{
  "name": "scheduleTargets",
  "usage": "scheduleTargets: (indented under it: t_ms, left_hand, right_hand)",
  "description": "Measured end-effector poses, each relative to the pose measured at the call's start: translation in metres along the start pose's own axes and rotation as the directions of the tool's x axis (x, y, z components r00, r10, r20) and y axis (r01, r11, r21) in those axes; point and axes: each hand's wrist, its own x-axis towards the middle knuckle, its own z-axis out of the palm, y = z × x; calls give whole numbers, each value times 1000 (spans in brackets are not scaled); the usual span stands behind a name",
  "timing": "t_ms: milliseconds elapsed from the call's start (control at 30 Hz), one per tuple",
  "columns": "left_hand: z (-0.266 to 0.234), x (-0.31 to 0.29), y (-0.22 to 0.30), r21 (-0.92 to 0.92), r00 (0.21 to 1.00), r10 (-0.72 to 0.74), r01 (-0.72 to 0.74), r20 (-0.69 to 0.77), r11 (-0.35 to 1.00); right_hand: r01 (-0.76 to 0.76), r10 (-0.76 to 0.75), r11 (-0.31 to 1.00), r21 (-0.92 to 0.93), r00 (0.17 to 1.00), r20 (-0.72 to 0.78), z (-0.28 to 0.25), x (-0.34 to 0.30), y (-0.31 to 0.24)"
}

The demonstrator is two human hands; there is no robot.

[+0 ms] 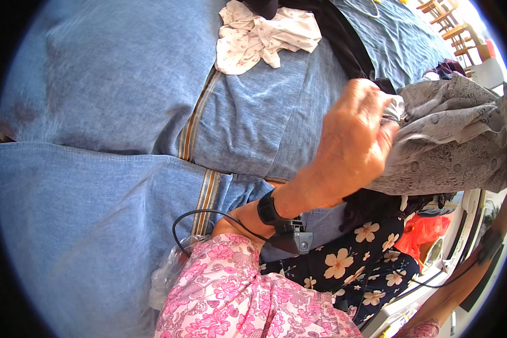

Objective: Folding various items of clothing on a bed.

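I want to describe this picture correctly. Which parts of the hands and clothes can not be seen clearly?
- Head view: the left hand grips the grey patterned cloth; its fingertips are buried in the folds.
- The right hand is cut off by the right rim; only a forearm shows.
- The white flowered garment is partly under dark cloth at the top edge.

The right hand is mostly cut off at the edge, its grip behind the grey patterned cloth.
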Motion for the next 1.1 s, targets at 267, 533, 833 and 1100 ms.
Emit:
scheduleTargets:
  t_ms: [267,533,833,1100]
  left_hand:
    - [4,16,-54,620,988,-57,136,-146,773]
    - [-27,11,-112,935,966,-206,212,-156,284]
    - [-16,15,-94,452,987,34,42,-160,891]
    - [-5,6,2,-23,970,178,-177,164,984]
  right_hand:
    - [206,-145,766,-609,978,149,-32,27,48]
    - [539,-257,677,-501,811,526,258,-174,-19]
    - [-145,179,984,-105,767,616,291,-208,2]
    - [-662,125,636,396,595,794,323,-179,27]
